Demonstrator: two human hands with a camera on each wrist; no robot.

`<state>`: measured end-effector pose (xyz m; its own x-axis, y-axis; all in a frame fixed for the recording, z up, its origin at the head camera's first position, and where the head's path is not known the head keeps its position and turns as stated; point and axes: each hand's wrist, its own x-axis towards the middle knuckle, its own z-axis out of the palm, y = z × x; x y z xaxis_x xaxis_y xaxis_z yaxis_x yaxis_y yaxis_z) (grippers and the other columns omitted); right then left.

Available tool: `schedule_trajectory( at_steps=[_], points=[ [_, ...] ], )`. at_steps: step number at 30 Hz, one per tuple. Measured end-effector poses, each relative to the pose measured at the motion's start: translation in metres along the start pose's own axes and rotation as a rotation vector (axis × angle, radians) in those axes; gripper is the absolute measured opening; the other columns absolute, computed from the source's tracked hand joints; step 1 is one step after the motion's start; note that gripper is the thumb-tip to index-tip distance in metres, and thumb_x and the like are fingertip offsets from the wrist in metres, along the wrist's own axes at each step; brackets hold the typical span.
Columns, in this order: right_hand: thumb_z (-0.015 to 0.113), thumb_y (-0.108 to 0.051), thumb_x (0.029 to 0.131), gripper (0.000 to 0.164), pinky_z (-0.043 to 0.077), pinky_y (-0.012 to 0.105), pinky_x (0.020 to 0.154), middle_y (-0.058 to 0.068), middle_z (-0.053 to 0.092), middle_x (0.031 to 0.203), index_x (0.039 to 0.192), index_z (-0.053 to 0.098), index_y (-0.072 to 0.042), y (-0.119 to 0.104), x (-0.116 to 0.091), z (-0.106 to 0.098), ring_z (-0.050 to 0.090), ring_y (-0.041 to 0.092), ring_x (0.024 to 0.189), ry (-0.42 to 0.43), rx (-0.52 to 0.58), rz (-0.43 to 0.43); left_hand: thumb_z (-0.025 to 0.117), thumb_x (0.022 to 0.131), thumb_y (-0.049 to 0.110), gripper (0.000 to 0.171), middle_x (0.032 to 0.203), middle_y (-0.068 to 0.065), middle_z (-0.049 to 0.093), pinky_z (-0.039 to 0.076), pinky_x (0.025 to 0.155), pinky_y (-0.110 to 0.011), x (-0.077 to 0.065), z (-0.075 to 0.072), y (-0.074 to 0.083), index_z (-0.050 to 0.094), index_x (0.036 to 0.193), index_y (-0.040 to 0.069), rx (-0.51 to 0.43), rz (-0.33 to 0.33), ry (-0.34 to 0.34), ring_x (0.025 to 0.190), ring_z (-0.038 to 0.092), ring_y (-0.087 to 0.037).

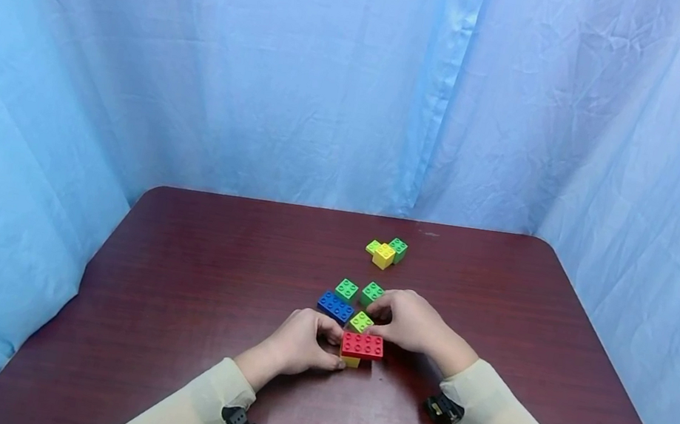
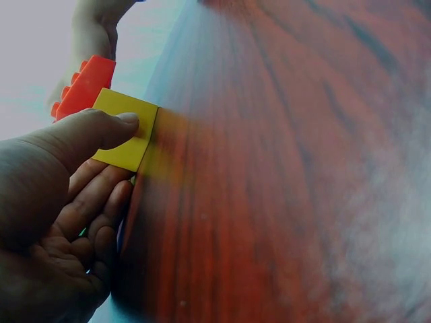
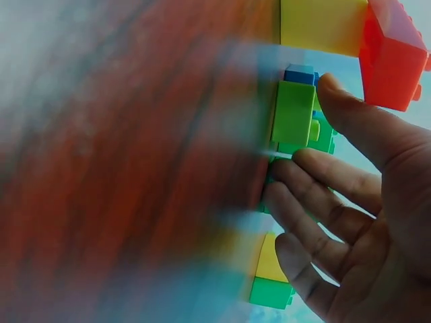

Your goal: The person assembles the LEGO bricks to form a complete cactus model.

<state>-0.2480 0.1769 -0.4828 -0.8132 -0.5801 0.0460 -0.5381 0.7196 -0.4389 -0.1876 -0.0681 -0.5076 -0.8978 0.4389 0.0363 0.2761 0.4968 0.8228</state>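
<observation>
My left hand (image 1: 298, 344) holds a yellow brick (image 2: 121, 153) between thumb and fingers, close to the table surface. A long red brick (image 1: 362, 345) sits on top of it and juts out to the right. My right hand (image 1: 412, 320) is beside a lime brick (image 3: 291, 113), with its thumb and fingers spread apart and the fingers gently bent. The fingertips are near a green brick (image 1: 372, 293), partly hidden by them in the right wrist view; I cannot tell whether they touch it. Left of the lime brick lies a long blue brick (image 1: 334, 307), with another green brick (image 1: 346, 290) behind it.
Farther back on the dark red-brown table (image 1: 226, 245) is a cluster with a yellow brick (image 1: 383, 256), a green brick (image 1: 398, 249) and a lime brick (image 1: 372, 247). Pale blue curtains (image 1: 309, 72) hang behind the table and along both sides.
</observation>
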Motion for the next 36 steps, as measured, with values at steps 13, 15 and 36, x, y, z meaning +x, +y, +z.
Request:
schedule_trajectory(
  at_steps=[13,15,36],
  points=[
    [0.092,-0.031,0.082,0.024,0.057,0.032,0.075,-0.011,0.07,0.094,0.1,0.08,-0.02,-0.0056,0.0034,0.0002,0.062,0.005,0.08,-0.001,-0.052,0.043,0.097,0.074,0.018,0.023,0.083,0.014,0.075,0.056,0.075,-0.022,-0.0006,0.0005,-0.0012,0.082,0.091,0.025,0.002,0.006,0.004,0.081,0.069,-0.006],
    [0.091,-0.028,0.083,0.023,0.057,0.031,0.075,-0.011,0.07,0.095,0.101,0.079,-0.02,-0.0051,0.0033,0.0002,0.062,0.005,0.08,-0.006,-0.048,0.038,0.097,0.074,0.018,0.023,0.083,0.014,0.075,0.056,0.075,-0.022,-0.0008,0.0003,-0.0006,0.082,0.091,0.025,0.002,0.008,0.006,0.081,0.07,-0.006],
    [0.089,-0.023,0.084,0.022,0.057,0.031,0.075,-0.01,0.069,0.096,0.102,0.078,-0.019,-0.0003,0.003,0.0005,0.063,0.008,0.082,-0.014,-0.025,0.018,0.097,0.075,0.018,0.024,0.083,0.015,0.074,0.055,0.076,-0.023,-0.0011,-0.0008,0.0001,0.082,0.092,0.024,0.001,-0.01,0.0,0.082,0.07,-0.008]
  ],
)
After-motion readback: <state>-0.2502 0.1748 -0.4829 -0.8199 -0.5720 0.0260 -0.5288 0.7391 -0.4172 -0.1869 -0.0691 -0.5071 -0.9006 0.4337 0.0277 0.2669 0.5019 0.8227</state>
